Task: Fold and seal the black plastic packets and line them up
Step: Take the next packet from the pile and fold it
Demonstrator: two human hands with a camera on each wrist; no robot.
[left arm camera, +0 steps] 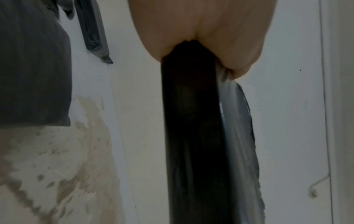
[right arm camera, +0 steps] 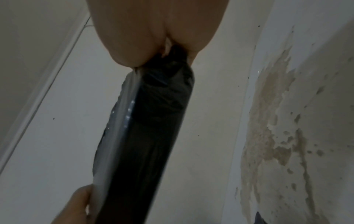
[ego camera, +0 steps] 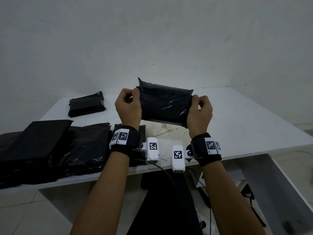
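Note:
A glossy black plastic packet (ego camera: 165,104) is held up above the white table (ego camera: 237,119), its flat face toward me. My left hand (ego camera: 129,103) grips its left end and my right hand (ego camera: 199,110) grips its right end, fingers curled round the edges. Seen edge-on in the left wrist view, the packet (left arm camera: 193,136) runs away from my left hand (left arm camera: 201,37), a paler flap along its right side. In the right wrist view my right hand (right arm camera: 153,37) pinches the packet (right arm camera: 153,144), and my other hand's fingers (right arm camera: 76,206) show at the far end.
One folded black packet (ego camera: 87,105) lies at the table's far left. A heap of flat black packets (ego camera: 50,150) covers the near left corner. Worn, stained patches (ego camera: 162,131) mark the tabletop below my hands. The wall stands just behind; cables hang under the table.

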